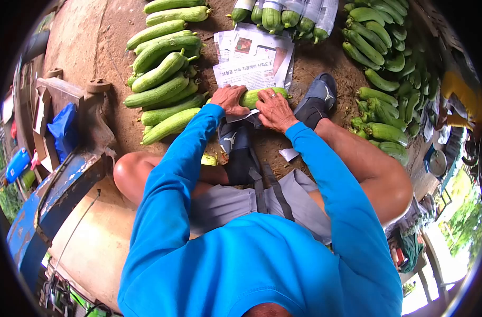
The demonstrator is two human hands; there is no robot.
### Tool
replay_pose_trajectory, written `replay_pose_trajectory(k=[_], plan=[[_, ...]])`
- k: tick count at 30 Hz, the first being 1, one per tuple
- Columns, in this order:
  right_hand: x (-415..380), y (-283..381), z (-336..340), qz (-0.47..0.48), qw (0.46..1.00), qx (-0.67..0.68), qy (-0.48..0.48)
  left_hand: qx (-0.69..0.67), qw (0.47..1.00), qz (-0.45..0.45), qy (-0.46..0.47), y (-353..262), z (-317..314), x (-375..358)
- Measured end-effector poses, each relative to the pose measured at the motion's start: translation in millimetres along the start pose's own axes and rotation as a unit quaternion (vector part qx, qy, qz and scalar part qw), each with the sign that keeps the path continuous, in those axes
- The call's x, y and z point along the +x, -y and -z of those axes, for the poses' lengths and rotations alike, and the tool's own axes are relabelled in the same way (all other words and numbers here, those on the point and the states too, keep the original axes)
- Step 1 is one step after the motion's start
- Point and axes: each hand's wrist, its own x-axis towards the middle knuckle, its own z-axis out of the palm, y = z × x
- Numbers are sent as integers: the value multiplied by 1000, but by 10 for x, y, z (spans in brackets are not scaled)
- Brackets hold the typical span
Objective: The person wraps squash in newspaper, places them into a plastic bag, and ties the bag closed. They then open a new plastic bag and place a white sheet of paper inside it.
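A long green loofah gourd [250, 99] lies crosswise at the near edge of the printed newspaper sheets [246, 71]. My left hand [230, 100] is curled over its left end. My right hand [275, 109], with a ring on one finger, is wrapped over it nearer the right end. A strip of paper shows under the gourd between my hands. My fingertips on the far side are partly hidden.
A pile of loofah gourds [161, 79] lies on the left. Several paper-wrapped gourds [283, 16] sit at the top, and more green gourds [383, 100] are heaped on the right. A blue metal frame [50, 206] stands at the lower left. My sandalled foot [320, 95] is beside the paper.
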Motion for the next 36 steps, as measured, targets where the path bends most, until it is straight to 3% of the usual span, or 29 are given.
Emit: replay_pose_trajectory(k=[7,10,12,15,17,19,23,26,27,29,30,31,33,34,36], plan=[[172,-133,89,55,994,53,-81,15,999,10,-51,22,61,-126],[277,-241,101,48,990,93,-93,-40,975,20,-218,-46,123,-268],[413,-322,109,59,985,115,-115,-46,972,-9,-229,-256,143,-443],[635,-561,25,96,978,163,-88,-10,959,-61,-277,-608,68,-566],[798,-624,67,76,979,185,-44,30,947,-18,-320,-618,-114,-430],[890,-652,36,78,977,195,-37,-18,961,24,-275,-609,-161,-420],[993,-738,-9,21,976,214,-33,41,943,46,-326,-500,-200,-206],[1042,-745,17,-15,982,76,-172,31,925,79,-370,-411,-178,29],[1029,-705,85,-14,983,74,-170,60,904,79,-416,-362,-142,131],[966,-582,287,-49,976,83,-196,27,932,110,-344,-284,83,288],[920,-529,281,-27,977,43,-209,65,913,101,-390,-169,51,437],[866,-515,238,3,982,32,-188,59,925,131,-351,-117,102,534],[809,-458,171,-27,982,83,-168,85,918,155,-356,-38,172,672],[798,-457,174,-9,987,40,-157,68,930,167,-319,10,221,737],[820,-430,171,-14,986,9,-164,70,917,164,-357,61,330,832]])
